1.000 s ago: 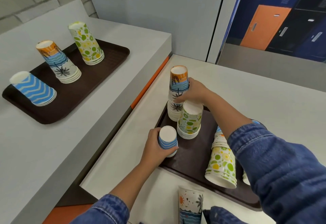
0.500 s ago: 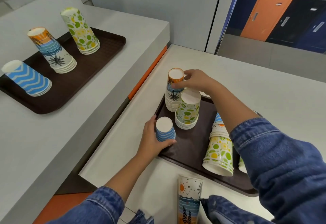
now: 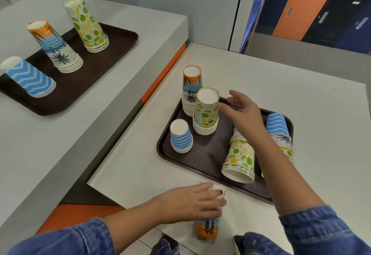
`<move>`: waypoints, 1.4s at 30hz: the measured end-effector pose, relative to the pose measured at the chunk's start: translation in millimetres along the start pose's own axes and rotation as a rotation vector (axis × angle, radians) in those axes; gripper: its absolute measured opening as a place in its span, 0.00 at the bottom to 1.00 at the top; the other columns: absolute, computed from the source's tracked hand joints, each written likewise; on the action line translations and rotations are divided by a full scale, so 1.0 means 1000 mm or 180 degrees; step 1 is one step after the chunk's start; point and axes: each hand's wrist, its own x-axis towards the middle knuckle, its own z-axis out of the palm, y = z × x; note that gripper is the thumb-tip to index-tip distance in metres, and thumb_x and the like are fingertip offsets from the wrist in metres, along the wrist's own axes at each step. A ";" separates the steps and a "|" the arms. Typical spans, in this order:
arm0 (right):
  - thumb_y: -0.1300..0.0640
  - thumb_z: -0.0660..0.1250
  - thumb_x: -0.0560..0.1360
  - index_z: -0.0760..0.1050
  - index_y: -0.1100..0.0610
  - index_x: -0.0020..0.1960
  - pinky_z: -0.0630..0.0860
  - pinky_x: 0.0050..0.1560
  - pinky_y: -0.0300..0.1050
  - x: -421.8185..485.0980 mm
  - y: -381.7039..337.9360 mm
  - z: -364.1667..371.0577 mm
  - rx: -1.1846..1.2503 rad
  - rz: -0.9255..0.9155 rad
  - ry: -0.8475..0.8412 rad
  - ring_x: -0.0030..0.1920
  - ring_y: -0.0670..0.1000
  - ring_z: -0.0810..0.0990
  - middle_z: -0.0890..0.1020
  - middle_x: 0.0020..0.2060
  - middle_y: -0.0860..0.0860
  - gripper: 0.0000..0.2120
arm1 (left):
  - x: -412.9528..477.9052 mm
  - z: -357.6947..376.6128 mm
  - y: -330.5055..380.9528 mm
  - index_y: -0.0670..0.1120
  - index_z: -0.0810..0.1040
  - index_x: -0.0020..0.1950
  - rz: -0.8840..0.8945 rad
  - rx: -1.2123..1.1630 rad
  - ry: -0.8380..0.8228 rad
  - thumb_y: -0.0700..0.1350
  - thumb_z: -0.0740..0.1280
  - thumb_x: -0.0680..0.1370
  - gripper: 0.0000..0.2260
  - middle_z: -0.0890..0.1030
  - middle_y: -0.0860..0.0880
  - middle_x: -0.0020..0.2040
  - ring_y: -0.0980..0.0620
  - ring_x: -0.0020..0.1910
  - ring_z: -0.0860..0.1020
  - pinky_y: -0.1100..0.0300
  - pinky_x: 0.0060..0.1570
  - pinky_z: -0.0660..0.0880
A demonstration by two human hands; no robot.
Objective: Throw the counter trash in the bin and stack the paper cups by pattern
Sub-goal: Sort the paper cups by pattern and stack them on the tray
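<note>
On the near brown tray [image 3: 212,154] stand an upturned palm-pattern stack [image 3: 191,90], a citrus-pattern stack [image 3: 206,112] and a single blue-wave cup [image 3: 181,136]. Further right a citrus stack [image 3: 240,158] leans, and a mixed stack topped by a blue-wave cup [image 3: 278,125] stands behind my forearm. My right hand [image 3: 244,112] hovers open just right of the citrus stack, holding nothing. My left hand [image 3: 192,202] wraps the top of an upright palm-pattern cup stack [image 3: 207,228] on the counter in front of the tray.
A second brown tray [image 3: 84,77] on the raised counter at left carries blue-wave [image 3: 30,77], palm [image 3: 56,47] and citrus [image 3: 86,25] stacks. An orange strip [image 3: 162,75] marks the step between counters. The near counter edge drops off below my left hand.
My right hand let go of the palm cup, which now tops its stack, and drew back to the right. My left hand released the blue-wave cup and moved down onto the palm stack.
</note>
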 end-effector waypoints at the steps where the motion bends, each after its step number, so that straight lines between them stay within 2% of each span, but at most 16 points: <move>1: 0.54 0.74 0.71 0.72 0.55 0.68 0.68 0.48 0.27 -0.004 0.006 0.000 0.0000 -0.0010 -0.0008 0.59 0.47 0.77 0.79 0.58 0.52 0.27 | 0.004 0.003 0.003 0.53 0.71 0.65 0.0084 0.0097 -0.0069 0.41 0.56 0.80 0.16 0.71 0.50 0.70 0.47 0.69 0.68 0.48 0.73 0.58; 5: 0.52 0.73 0.72 0.73 0.55 0.68 0.68 0.49 0.28 -0.017 0.017 -0.004 -0.0131 -0.0096 -0.0108 0.58 0.47 0.77 0.80 0.56 0.51 0.26 | 0.016 0.007 0.004 0.53 0.73 0.62 -0.0028 0.0032 0.0047 0.41 0.56 0.80 0.14 0.75 0.49 0.65 0.47 0.66 0.71 0.48 0.71 0.60; 9: 0.54 0.73 0.72 0.74 0.54 0.65 0.72 0.54 0.38 -0.019 0.013 -0.011 -0.0094 -0.0201 -0.0046 0.57 0.47 0.78 0.80 0.55 0.52 0.22 | 0.015 -0.010 -0.011 0.47 0.74 0.63 -0.0546 -0.0562 0.0551 0.42 0.62 0.79 0.13 0.76 0.45 0.64 0.44 0.64 0.72 0.49 0.67 0.64; 12: 0.55 0.72 0.73 0.75 0.54 0.64 0.75 0.55 0.42 -0.014 0.007 -0.016 -0.0012 -0.0256 0.0000 0.55 0.48 0.79 0.80 0.53 0.52 0.20 | 0.004 -0.031 -0.036 0.43 0.70 0.67 -0.1295 -0.1353 0.1023 0.50 0.72 0.72 0.26 0.74 0.43 0.66 0.45 0.66 0.70 0.54 0.67 0.63; 14: 0.56 0.72 0.73 0.76 0.55 0.64 0.75 0.55 0.41 -0.009 0.003 -0.017 0.0053 -0.0290 0.0020 0.53 0.48 0.79 0.80 0.52 0.52 0.19 | 0.000 -0.051 -0.061 0.41 0.69 0.67 -0.1831 -0.1673 0.1534 0.51 0.75 0.69 0.31 0.76 0.42 0.64 0.47 0.66 0.71 0.57 0.68 0.64; 18: 0.59 0.71 0.73 0.76 0.56 0.63 0.75 0.54 0.37 0.003 -0.005 -0.014 0.0144 -0.0336 0.0120 0.51 0.47 0.78 0.80 0.50 0.52 0.18 | 0.006 -0.092 -0.125 0.42 0.72 0.63 -0.3226 -0.1939 0.2829 0.51 0.76 0.66 0.29 0.77 0.48 0.58 0.51 0.57 0.76 0.66 0.60 0.69; 21: 0.59 0.71 0.73 0.77 0.56 0.62 0.75 0.56 0.42 0.009 -0.008 -0.011 0.0111 -0.0337 0.0178 0.49 0.46 0.78 0.80 0.49 0.52 0.18 | 0.016 -0.116 -0.183 0.48 0.71 0.62 -0.4125 -0.2501 0.3335 0.48 0.76 0.69 0.25 0.77 0.55 0.54 0.66 0.50 0.76 0.73 0.49 0.72; 23: 0.57 0.71 0.73 0.77 0.55 0.63 0.76 0.57 0.43 0.014 -0.007 -0.010 -0.0082 -0.0286 0.0175 0.53 0.46 0.78 0.80 0.52 0.52 0.18 | 0.021 -0.120 -0.220 0.48 0.71 0.63 -0.4428 -0.2767 0.3265 0.47 0.75 0.71 0.24 0.76 0.58 0.55 0.66 0.50 0.76 0.75 0.45 0.72; 25: 0.54 0.71 0.73 0.76 0.54 0.64 0.75 0.60 0.45 0.020 -0.003 -0.013 -0.0458 -0.0222 0.0220 0.58 0.48 0.78 0.80 0.57 0.52 0.20 | 0.025 -0.110 -0.247 0.45 0.70 0.66 -0.4599 -0.2977 0.2934 0.48 0.74 0.72 0.25 0.76 0.56 0.56 0.61 0.52 0.75 0.76 0.45 0.73; 29: 0.48 0.70 0.73 0.70 0.58 0.69 0.70 0.62 0.49 0.032 0.016 -0.024 -0.1545 0.0177 0.0279 0.64 0.55 0.74 0.76 0.63 0.57 0.28 | 0.033 -0.071 -0.266 0.45 0.68 0.67 -0.4657 -0.3409 0.2077 0.47 0.75 0.70 0.29 0.76 0.52 0.59 0.57 0.54 0.74 0.62 0.52 0.74; 32: 0.44 0.69 0.73 0.67 0.62 0.71 0.68 0.63 0.52 0.038 0.032 -0.029 -0.2065 0.0640 0.0182 0.66 0.60 0.71 0.73 0.66 0.61 0.34 | 0.033 -0.046 -0.266 0.45 0.67 0.68 -0.4644 -0.3700 0.1792 0.45 0.76 0.70 0.30 0.74 0.54 0.60 0.55 0.57 0.74 0.61 0.51 0.72; 34: 0.41 0.68 0.73 0.65 0.64 0.71 0.69 0.62 0.51 0.043 0.040 -0.031 -0.2305 0.0926 0.0055 0.66 0.60 0.70 0.71 0.66 0.62 0.36 | 0.031 -0.030 -0.264 0.44 0.68 0.68 -0.4634 -0.3826 0.1543 0.44 0.76 0.69 0.31 0.75 0.50 0.63 0.52 0.60 0.75 0.61 0.51 0.72; 37: 0.38 0.66 0.73 0.65 0.67 0.68 0.71 0.52 0.49 0.051 0.048 -0.032 -0.2520 0.1230 -0.0099 0.61 0.60 0.73 0.74 0.62 0.62 0.37 | 0.030 -0.018 -0.259 0.43 0.67 0.68 -0.4673 -0.3891 0.1355 0.43 0.76 0.69 0.31 0.75 0.47 0.64 0.52 0.59 0.74 0.61 0.51 0.71; 40: 0.38 0.66 0.73 0.72 0.68 0.60 0.68 0.37 0.45 0.062 0.053 -0.033 -0.2581 0.1396 -0.0173 0.48 0.57 0.75 0.76 0.47 0.59 0.34 | 0.030 -0.013 -0.257 0.43 0.66 0.69 -0.4649 -0.3863 0.1357 0.44 0.76 0.70 0.31 0.74 0.48 0.65 0.56 0.55 0.72 0.62 0.51 0.70; 42: 0.37 0.65 0.74 0.74 0.67 0.55 0.66 0.35 0.45 0.066 0.053 -0.033 -0.2712 0.1494 -0.0343 0.44 0.54 0.73 0.74 0.44 0.57 0.31 | 0.028 -0.009 -0.257 0.43 0.66 0.69 -0.4660 -0.3870 0.1316 0.45 0.76 0.70 0.32 0.74 0.48 0.66 0.56 0.56 0.72 0.62 0.51 0.70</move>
